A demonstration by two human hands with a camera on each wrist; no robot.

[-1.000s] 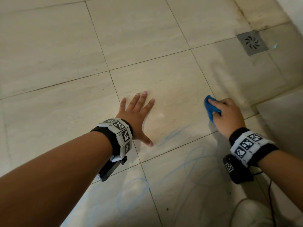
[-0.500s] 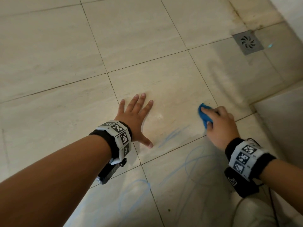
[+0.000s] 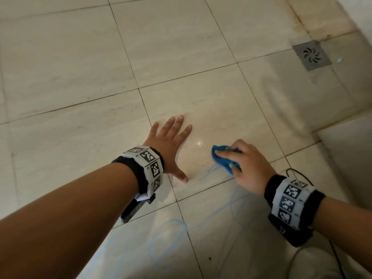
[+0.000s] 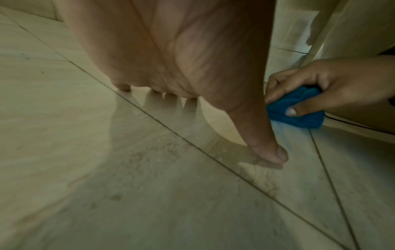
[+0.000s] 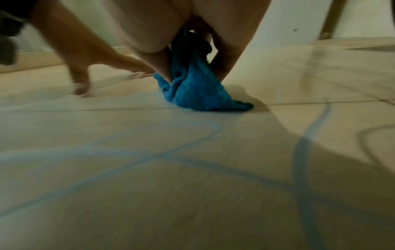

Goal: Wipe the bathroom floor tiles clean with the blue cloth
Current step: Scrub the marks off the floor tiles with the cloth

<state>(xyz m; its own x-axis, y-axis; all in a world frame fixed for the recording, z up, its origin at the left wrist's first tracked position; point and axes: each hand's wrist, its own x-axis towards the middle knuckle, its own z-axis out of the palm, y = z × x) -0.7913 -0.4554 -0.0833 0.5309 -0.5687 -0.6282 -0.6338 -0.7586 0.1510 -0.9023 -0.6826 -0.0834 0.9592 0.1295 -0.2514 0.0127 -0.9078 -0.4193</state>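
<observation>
No legible text, brand or number anywhere; only black-and-white coded square markers on both wristbands (image 3: 148, 166), near left and near right.

Two hands rest on the floor: a left hand (image 3: 169, 146) and a right hand (image 3: 247, 166). One blue cloth (image 3: 223, 158) and one floor drain (image 3: 311, 55), far right. Each wrist wears one marker band, two in all.

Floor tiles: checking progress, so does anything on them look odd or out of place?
Yes: blue scribbled lines loop across the floor tiles nearest the person, just below the blue cloth in the right hand. Brownish staining marks the tiles near the drain.
</observation>
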